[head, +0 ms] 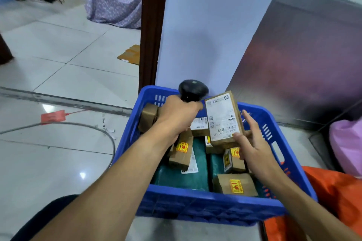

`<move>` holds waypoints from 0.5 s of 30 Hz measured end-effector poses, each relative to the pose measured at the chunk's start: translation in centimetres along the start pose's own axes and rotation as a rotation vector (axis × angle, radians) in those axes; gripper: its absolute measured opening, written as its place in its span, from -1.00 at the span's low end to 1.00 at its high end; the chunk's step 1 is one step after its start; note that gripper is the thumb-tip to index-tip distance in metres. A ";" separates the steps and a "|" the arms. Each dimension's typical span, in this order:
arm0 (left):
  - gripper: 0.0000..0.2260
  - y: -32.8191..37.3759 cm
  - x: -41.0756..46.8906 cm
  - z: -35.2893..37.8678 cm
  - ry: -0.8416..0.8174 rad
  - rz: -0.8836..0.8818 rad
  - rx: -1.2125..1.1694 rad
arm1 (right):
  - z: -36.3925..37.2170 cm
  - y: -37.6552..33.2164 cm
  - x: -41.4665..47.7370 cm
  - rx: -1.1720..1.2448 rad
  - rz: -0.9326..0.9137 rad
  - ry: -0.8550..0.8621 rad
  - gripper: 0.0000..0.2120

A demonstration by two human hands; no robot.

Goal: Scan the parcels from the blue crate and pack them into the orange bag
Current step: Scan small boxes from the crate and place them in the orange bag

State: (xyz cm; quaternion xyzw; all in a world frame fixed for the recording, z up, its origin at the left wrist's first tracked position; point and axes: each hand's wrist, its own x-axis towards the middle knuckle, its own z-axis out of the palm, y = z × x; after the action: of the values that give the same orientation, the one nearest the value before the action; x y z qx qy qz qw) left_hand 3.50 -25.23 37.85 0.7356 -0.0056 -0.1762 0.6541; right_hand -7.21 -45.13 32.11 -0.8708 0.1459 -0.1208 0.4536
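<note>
I see the left hand [177, 117] curled tight round the handle of a black hand scanner [193, 89]. The round head of the scanner sticks up above the far edge of the blue plastic crate [195, 203].

The right hand [252, 143] holds up a small brown cardboard box with a white label [223, 119]. The thumb presses on the bottom of the label side and the fingers reach up behind the box, so the box is pinched between them. The box stands tall and leans a little, with its label facing me. It is just beside the scanner head, above the crate.

The crate sits on the floor right in front of me. Inside it I can see more parcels. There is a brown box with a yellow and red sticker [235, 185] near the front wall. Dark green soft parcels [184, 174] lie flat on the bottom. Another brown box [148, 117] leans at the far left corner, partly behind the left hand.

The orange bag [337, 191] lies on the floor at the right of the crate, touching its side. A pink bag [346, 143] is behind the orange one, by the wall.

On the shiny floor tiles at the left lie a red tag [52, 116] and a curved grey cable [78, 124]. A flat piece of brown cardboard [130, 55] lies farther back, by the dark door frame.
</note>
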 end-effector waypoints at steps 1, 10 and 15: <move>-0.90 0.0 -0.1 0.0 0.011 -0.003 -0.037 | -0.8 -0.6 -0.8 0.069 0.013 0.024 -0.50; -0.74 -0.1 -1.2 1.5 0.042 -0.056 -0.231 | -5.3 -1.8 -5.4 0.323 -0.017 0.229 -0.62; -0.70 -0.2 -2.5 2.7 -0.022 -0.029 -0.184 | -7.0 -1.3 -4.8 0.372 -0.026 0.310 -0.80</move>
State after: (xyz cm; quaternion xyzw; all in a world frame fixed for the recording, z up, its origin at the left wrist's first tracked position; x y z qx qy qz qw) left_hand 0.41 -27.24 38.06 0.6703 0.0144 -0.1936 0.7163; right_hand -13.90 -47.96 36.70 -0.7451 0.1779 -0.2833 0.5770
